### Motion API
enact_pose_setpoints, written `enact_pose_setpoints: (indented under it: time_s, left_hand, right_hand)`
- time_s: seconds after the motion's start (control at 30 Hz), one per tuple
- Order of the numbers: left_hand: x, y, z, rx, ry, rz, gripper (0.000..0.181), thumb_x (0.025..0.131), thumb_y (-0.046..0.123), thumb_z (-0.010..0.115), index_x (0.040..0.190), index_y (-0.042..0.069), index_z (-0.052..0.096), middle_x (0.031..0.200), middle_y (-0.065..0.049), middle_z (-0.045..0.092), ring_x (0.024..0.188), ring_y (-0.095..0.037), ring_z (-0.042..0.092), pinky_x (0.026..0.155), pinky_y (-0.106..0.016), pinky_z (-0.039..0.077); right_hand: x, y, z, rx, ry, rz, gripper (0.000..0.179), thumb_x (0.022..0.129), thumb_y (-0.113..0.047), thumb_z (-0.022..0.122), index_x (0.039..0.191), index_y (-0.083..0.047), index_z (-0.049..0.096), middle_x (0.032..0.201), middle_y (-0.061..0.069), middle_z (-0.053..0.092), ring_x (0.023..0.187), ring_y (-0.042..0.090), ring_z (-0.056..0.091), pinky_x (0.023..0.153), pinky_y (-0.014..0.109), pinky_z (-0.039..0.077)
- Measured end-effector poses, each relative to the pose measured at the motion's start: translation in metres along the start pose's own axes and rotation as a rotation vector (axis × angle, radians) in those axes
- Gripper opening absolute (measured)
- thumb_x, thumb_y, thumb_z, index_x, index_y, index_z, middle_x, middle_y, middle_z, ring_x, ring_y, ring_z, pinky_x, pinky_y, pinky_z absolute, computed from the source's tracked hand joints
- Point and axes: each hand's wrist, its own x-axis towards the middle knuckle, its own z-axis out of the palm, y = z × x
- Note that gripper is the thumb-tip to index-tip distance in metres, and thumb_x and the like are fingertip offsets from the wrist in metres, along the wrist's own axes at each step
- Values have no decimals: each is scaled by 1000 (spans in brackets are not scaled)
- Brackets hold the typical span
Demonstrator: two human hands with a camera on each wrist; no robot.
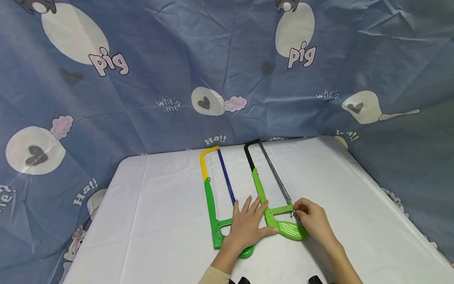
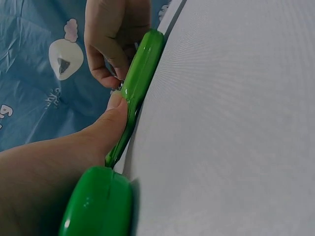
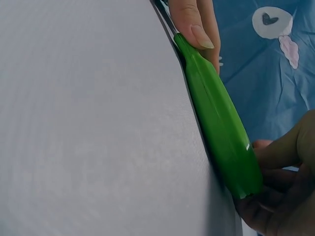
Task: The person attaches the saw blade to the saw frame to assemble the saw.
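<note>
Two hacksaws lie side by side on the white table. On the right one, a light green hacksaw (image 1: pixel 260 185) with a black front bow and a grey blade (image 1: pixel 274 171), my left hand (image 1: pixel 246 227) rests with fingers spread over the frame. Its thumb touches the base of the handle (image 2: pixel 143 69). My right hand (image 1: pixel 313 221) pinches the small metal wing nut (image 1: pixel 292 214) at the near end of that blade; the fingertips partly hide it. Under my left palm and wrist passes the dark green hacksaw (image 1: pixel 210 201), with a yellow bow and blue blade (image 1: pixel 226 175).
The white-covered table (image 1: pixel 163 221) ends at the back against a blue printed cloth (image 1: pixel 142 110), which also hangs along both sides. Two black objects (image 1: pixel 244 280) poke in at the bottom edge of the head view.
</note>
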Motion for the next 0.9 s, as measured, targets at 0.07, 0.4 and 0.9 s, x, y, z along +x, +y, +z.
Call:
enact_pose_setpoints:
  time_s: [0.07, 0.4, 0.9]
  left_hand:
    - [0, 0, 0, -7, -2, -2, 88, 86, 75, 52, 156, 26, 34, 166, -3, 23, 154, -34, 19, 119, -69, 7]
    - [0, -1, 2, -28, 12, 4, 88, 85, 74, 54, 156, 25, 35, 166, -4, 24, 154, -35, 19, 118, -69, 6]
    - [-1, 1, -2, 13, 7, 3, 87, 86, 75, 51, 155, 25, 35, 166, -4, 25, 153, -34, 22, 118, -69, 11]
  right_hand:
    - [0, -1, 1, -54, 21, -19, 13, 89, 3, 60, 91, -6, 68, 91, 9, 74, 83, 18, 64, 69, 26, 49]
    - [0, -4, 2, -150, 58, -38, 10, 83, 2, 67, 89, -6, 69, 84, 8, 71, 78, 20, 62, 66, 30, 46]
    - [-4, -13, 3, -254, 33, -121, 14, 79, -9, 79, 76, -10, 65, 73, 2, 65, 65, 15, 54, 58, 28, 43]
